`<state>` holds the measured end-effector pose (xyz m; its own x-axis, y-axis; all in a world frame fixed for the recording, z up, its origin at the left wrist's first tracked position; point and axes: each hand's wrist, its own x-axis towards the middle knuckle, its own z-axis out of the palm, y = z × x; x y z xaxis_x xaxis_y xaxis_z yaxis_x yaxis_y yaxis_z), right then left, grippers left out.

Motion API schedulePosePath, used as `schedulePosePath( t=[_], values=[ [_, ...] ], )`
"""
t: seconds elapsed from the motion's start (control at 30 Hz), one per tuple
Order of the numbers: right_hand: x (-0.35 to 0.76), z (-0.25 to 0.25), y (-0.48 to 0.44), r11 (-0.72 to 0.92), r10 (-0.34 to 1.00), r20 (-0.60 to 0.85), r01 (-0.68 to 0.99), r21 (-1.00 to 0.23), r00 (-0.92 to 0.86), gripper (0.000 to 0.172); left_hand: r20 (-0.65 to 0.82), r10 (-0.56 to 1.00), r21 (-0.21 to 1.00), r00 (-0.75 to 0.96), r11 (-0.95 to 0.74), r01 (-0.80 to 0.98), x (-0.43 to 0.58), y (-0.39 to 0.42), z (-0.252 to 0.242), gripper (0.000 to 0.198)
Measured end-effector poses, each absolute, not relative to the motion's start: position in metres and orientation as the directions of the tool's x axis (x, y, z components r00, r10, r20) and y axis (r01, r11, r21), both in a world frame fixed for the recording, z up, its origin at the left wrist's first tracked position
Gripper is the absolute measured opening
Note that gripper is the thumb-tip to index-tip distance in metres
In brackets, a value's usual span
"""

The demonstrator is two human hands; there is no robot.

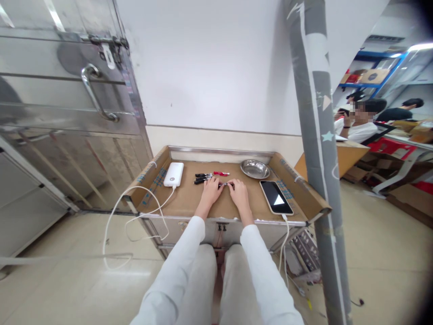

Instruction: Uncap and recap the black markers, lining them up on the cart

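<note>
My left hand [211,190] and my right hand [239,193] meet near the middle of a cardboard-covered tabletop [189,205]. Between their fingertips is a slim dark pen [224,184], held at both ends and mostly covered by the fingers. Just beyond my left hand lie several black pens [202,178] in a small group. A red pen [221,174] lies to their right, a little farther back than my fingers. Both wrists hang over the front part of the table.
A white power bank [173,174] with a cable is at left. A round steel bowl [255,169] stands at the back right, and a phone [276,197] on a cable lies before it. A wrapped grey pipe [318,135] rises at the right edge. Other people sit farther right.
</note>
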<state>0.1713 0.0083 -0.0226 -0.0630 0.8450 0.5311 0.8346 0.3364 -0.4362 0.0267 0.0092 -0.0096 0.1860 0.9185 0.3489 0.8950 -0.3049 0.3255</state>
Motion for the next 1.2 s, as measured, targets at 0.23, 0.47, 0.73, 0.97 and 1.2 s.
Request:
schedulePosePath(
  t=[0.23,0.47,0.73,0.97,1.2],
  values=[
    [0.1719,-0.0239,0.0102,0.330,0.858,0.510,0.822,-0.465,-0.056,0.021,0.349,0.919,0.341,0.183,-0.306,0.889,0.0267,0.0096,-0.0105,0.021],
    [0.1724,-0.0263,0.0121,0.324,0.857,0.512,0.831,-0.452,-0.056,0.020,0.348,0.919,0.348,0.184,-0.309,0.885,0.0266,0.0090,-0.0084,0.020],
    [0.1735,-0.0276,0.0133,0.336,0.849,0.526,0.828,-0.449,-0.059,0.020,0.344,0.921,0.359,0.183,-0.309,0.880,0.0268,0.0095,-0.0096,0.018],
    [0.1738,-0.0292,0.0149,0.353,0.850,0.524,0.794,-0.494,-0.052,0.021,0.334,0.924,0.367,0.186,-0.309,0.877,0.0268,0.0103,-0.0103,0.019],
    [0.1733,-0.0289,0.0147,0.343,0.860,0.509,0.791,-0.507,-0.047,0.021,0.342,0.921,0.376,0.185,-0.315,0.871,0.0267,0.0118,-0.0118,0.020]
  ],
)
